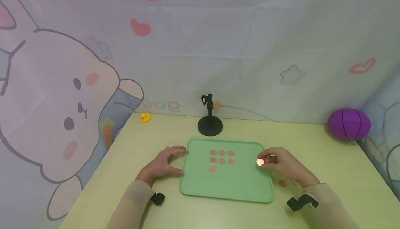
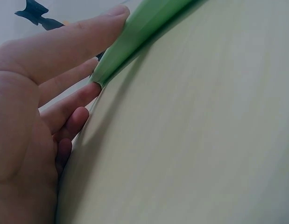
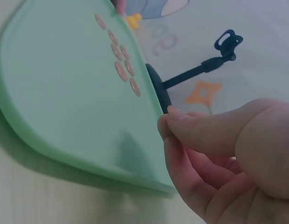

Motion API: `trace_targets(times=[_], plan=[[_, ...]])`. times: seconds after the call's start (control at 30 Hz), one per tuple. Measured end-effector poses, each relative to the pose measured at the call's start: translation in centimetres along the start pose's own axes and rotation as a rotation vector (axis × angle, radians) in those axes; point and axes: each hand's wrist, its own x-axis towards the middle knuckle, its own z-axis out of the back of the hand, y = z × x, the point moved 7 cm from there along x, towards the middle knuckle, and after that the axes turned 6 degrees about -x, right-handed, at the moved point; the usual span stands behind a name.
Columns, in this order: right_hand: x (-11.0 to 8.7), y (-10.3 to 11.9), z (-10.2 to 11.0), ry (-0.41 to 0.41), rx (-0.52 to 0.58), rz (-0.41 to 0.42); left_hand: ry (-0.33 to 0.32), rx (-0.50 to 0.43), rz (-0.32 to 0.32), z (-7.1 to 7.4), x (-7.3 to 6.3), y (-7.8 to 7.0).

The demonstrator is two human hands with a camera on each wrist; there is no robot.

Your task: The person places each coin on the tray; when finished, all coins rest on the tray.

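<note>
A light green tray [image 1: 240, 187] lies on the table, with several copper coins [image 1: 222, 160] on it in two rows of three and a single coin [image 1: 213, 168] below the left column. My left hand [image 1: 162, 163] rests at the tray's left side, thumb and fingers spread and their tips touching the rim; the left wrist view shows this rim [image 2: 130, 42] beside the fingers. Over the tray's right edge, my right hand [image 1: 279, 161] pinches a shiny coin [image 1: 260, 162] between thumb and fingertips. In the right wrist view the fingers [image 3: 181, 168] mostly hide that coin.
Loose coins [image 1: 282, 183] lie on the table right of the tray, partly under the right wrist. Behind the tray stands a black stand with a round base [image 1: 210, 126]. A yellow rubber duck [image 1: 145, 117] sits back left, a purple ball [image 1: 349, 124] back right. A printed cloth [image 1: 218, 48] hangs behind.
</note>
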Motion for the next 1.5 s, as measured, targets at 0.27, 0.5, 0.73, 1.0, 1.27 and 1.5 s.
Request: trace_targets(times=[0.27,0.5,0.73,1.0,1.27,1.5], plan=[[0.8,0.9,-1.7,0.037,0.03,0.006,0.0,0.018,-0.007,0.1,0.1,0.1],[1.5,1.7,-3.1,0.046,0.074,0.014,-0.004,0.013,-0.013,0.0,0.1,0.2],[2.5,2.0,-4.8,0.06,0.056,0.038,-0.005,-0.003,-0.009,0.0,0.1,0.2],[3.1,3.2,-6.5,0.098,-0.007,0.124,-0.001,0.018,-0.003,0.0,0.1,0.3],[3.3,3.7,-7.6,0.083,-0.091,0.191,-0.001,0.025,0.002,0.0,0.1,0.4],[3.3,4.5,-8.1,0.085,-0.18,0.226,-0.006,0.03,-0.003,0.0,0.1,0.2]])
